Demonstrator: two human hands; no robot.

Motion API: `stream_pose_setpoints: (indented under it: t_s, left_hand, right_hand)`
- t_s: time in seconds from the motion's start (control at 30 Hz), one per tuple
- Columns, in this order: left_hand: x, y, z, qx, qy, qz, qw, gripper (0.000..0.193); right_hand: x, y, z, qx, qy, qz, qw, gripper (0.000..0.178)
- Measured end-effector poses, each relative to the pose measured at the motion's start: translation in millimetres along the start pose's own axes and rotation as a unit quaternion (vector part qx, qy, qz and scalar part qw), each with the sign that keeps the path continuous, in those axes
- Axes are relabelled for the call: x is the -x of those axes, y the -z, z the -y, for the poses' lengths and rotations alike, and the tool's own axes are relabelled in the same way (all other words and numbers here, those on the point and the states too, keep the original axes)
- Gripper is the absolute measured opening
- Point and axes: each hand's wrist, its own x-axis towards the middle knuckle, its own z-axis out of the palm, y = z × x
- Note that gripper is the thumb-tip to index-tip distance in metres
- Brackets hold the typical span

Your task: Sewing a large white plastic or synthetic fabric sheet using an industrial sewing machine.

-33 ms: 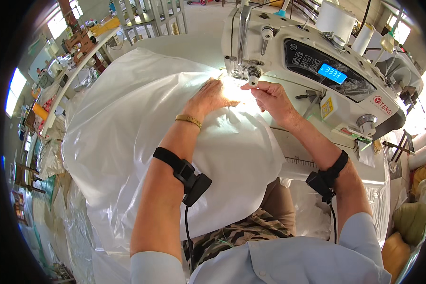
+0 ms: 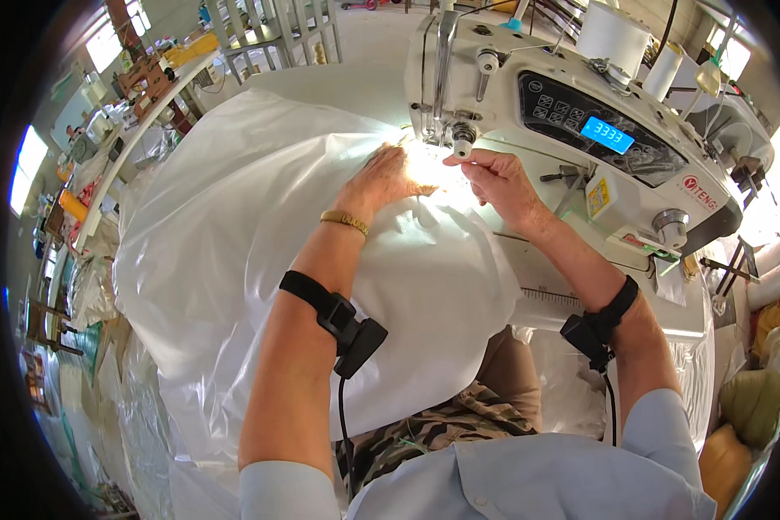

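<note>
A large sheet of glossy white material (image 2: pixel 260 208) spreads over the sewing table and down across my lap. My left hand (image 2: pixel 385 178) lies on it beside the needle area, thumb stretched toward the right, its fingertips partly lost in the lamp's glare. The white sewing machine's head (image 2: pixel 464 87) stands over that bright spot. My right hand (image 2: pixel 504 189) is closed in a pinch close to the round knob (image 2: pixel 463 143) low on the machine head. Whatever its fingertips hold is too small or too washed out to make out. Glare also hides the needle and presser foot.
A control panel with a lit blue display (image 2: pixel 607 134) faces me on the machine arm. White thread cones (image 2: pixel 614 39) stand on top. A grey metal chair (image 2: pixel 273 35) is beyond the table, and a cluttered bench (image 2: pixel 139 130) runs along the left. Bundled cloth (image 2: pixel 758 390) lies at right.
</note>
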Motion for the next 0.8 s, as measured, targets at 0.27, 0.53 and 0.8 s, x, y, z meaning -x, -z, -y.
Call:
stream_pose_setpoints:
  t_s: [0.27,0.53,0.8]
  left_hand:
    - [0.7,-20.5,40.5,0.008,0.062,0.096,0.993,0.076]
    - [2.5,-2.6,5.1,0.07,0.057,0.043,0.995,0.08]
    - [4.9,-9.8,12.8,0.049,0.055,0.035,0.997,0.071]
  right_hand:
    - [20.0,15.9,1.4,0.447,0.203,-0.116,0.863,0.016]
    - [65.3,18.7,150.7,0.593,0.371,-0.003,0.715,0.017]
    - [-21.6,104.8,182.6,0.671,0.372,-0.082,0.636,0.016]
